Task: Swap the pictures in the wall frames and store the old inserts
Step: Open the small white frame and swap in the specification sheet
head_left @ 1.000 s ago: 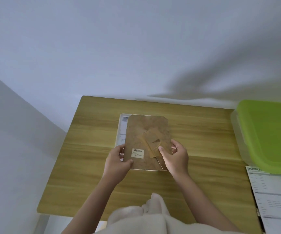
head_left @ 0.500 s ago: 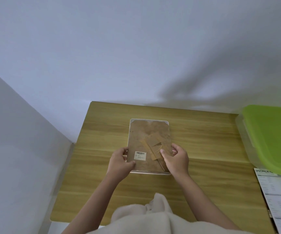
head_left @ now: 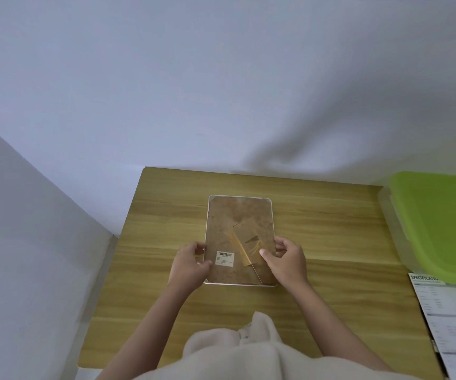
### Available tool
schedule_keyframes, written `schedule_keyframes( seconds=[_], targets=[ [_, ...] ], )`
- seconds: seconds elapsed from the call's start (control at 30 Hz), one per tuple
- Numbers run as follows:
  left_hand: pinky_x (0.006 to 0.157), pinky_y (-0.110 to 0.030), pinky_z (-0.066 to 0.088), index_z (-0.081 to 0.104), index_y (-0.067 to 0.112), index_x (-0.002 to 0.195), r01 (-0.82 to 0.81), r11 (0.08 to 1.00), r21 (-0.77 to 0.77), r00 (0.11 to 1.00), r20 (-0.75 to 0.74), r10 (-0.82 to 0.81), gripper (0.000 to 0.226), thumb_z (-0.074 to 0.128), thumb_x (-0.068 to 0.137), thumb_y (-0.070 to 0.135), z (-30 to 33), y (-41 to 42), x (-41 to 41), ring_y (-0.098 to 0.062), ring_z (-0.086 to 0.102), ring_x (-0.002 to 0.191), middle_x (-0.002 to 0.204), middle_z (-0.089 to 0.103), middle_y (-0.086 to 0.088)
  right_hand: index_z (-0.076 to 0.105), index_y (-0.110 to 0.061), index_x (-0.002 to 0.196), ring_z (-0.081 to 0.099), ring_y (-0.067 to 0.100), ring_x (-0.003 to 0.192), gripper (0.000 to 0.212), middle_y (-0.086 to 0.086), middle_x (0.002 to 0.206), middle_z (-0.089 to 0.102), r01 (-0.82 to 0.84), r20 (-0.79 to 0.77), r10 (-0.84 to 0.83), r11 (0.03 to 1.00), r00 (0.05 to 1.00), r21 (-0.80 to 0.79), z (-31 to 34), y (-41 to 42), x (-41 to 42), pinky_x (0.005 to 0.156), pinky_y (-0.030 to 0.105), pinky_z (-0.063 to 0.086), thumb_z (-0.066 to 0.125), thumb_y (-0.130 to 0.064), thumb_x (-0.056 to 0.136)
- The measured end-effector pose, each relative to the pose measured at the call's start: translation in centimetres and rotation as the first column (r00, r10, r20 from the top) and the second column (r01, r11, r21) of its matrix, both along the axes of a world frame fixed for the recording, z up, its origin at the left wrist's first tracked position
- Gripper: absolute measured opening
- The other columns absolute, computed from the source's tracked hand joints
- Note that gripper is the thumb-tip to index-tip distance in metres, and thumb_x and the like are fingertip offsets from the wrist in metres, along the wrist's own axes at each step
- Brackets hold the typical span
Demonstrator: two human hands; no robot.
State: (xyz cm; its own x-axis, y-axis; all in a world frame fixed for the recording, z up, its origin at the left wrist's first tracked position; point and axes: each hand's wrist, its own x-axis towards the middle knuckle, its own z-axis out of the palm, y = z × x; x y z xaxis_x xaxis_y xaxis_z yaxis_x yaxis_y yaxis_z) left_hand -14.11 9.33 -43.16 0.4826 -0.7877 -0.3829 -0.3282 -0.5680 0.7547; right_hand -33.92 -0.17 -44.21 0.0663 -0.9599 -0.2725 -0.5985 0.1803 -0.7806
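Note:
A picture frame [head_left: 239, 215] lies face down in the middle of the wooden table [head_left: 331, 237]. Its brown backing board fills the thin white rim, with a barcode sticker [head_left: 224, 258] and a fold-out stand [head_left: 244, 244] on it. My left hand [head_left: 189, 263] grips the frame's left edge near the front corner, thumb on the backing. My right hand [head_left: 285, 260] holds the right edge, thumb pressing on the backing beside the stand.
A clear storage box with a green lid [head_left: 440, 226] sits at the table's right end. A printed specification sheet [head_left: 451, 322] lies in front of it. White walls stand behind and to the left of the table. My pale garment [head_left: 235, 352] covers the front edge.
The backing board, earlier askew with a white insert showing at its left, now sits squarely inside the frame's rim. Both hands have shifted out to the frame's side edges.

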Motion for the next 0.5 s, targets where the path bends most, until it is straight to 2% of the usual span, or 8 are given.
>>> schedule_keyframes(
  seconds=[0.2, 0.33, 0.5],
  targets=[
    [0.055, -0.019, 0.043, 0.058, 0.021, 0.101, -0.040, 0.999, -0.001, 0.997, -0.073, 0.040, 0.032, 0.064, 0.076, 0.001, -0.2, -0.1, 0.4, -0.010, 0.057, 0.065, 0.092, 0.059, 0.003, 0.059, -0.022, 0.113, 0.054, 0.006, 0.073, 0.047, 0.002, 0.102, 0.057, -0.031, 0.037, 0.031, 0.999, 0.999, 0.015, -0.3, -0.1, -0.7, 0.064, 0.013, 0.041, 0.081, -0.024, 0.071],
    [0.057, -0.016, 0.043, 0.059, 0.020, 0.097, -0.059, 0.998, -0.019, 0.993, -0.101, 0.057, 0.031, 0.065, 0.076, -0.002, -0.4, -0.1, 0.4, -0.009, 0.053, 0.059, 0.080, 0.058, 0.007, 0.057, -0.026, 0.112, 0.052, 0.010, 0.066, 0.048, 0.000, 0.093, 0.057, -0.062, 0.042, 0.061, 0.998, 0.997, 0.018, -0.7, -0.2, -1.1, 0.063, 0.018, 0.045, 0.081, -0.026, 0.071],
    [0.056, -0.012, 0.044, 0.058, 0.021, 0.093, -0.061, 0.997, -0.042, 0.992, -0.112, 0.056, 0.030, 0.065, 0.076, -0.003, -0.6, -0.1, 0.5, -0.010, 0.051, 0.056, 0.076, 0.057, 0.006, 0.054, -0.023, 0.116, 0.054, 0.014, 0.069, 0.052, -0.001, 0.091, 0.053, -0.117, 0.000, 0.117, 0.993, 0.993, -0.015, -1.1, -0.3, -1.2, 0.069, 0.027, 0.049, 0.081, -0.025, 0.071]
  ],
)
